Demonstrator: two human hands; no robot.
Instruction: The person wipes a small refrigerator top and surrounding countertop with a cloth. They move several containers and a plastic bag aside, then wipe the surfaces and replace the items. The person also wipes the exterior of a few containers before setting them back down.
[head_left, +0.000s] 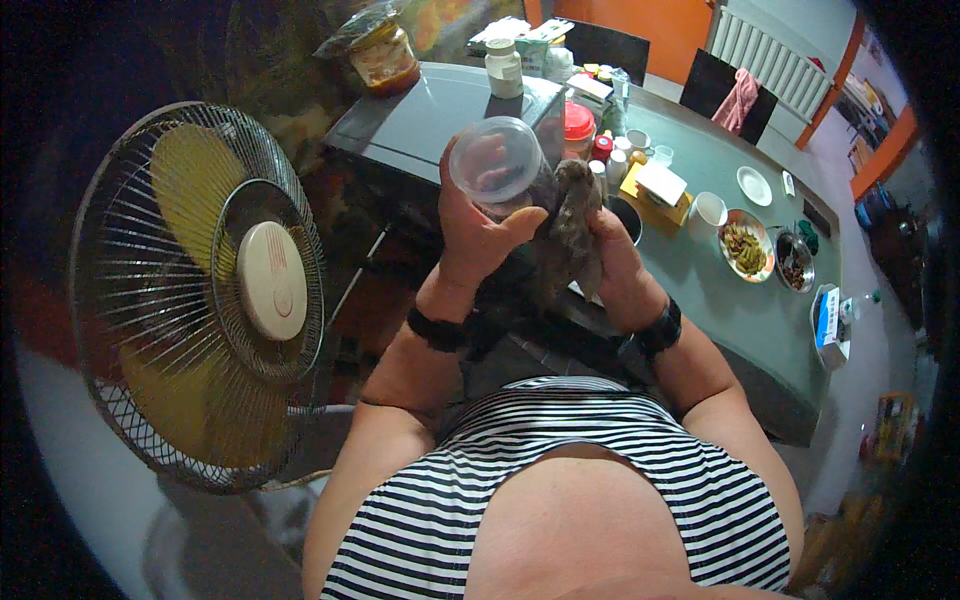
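Observation:
My left hand (476, 232) is wrapped around a clear plastic container (499, 165), its round end turned up towards me; fingers show through the plastic. Close to its right side, my right hand (619, 262) grips a crumpled grey-brown cloth (574, 225), which hangs down between the hands. Whether the cloth touches the container cannot be told. Both wrists wear black bands. Just beyond the right hand a dark round vessel (626, 220) is partly hidden.
A caged electric fan (271, 281) stands at the left. A dark cabinet top (420, 120) bears a jar (382, 60) and a white bottle (503, 69). On the glass-topped table (705, 315) are a plate of green food (746, 246), a bowl (795, 262), cups and a red-lidded jar (577, 124).

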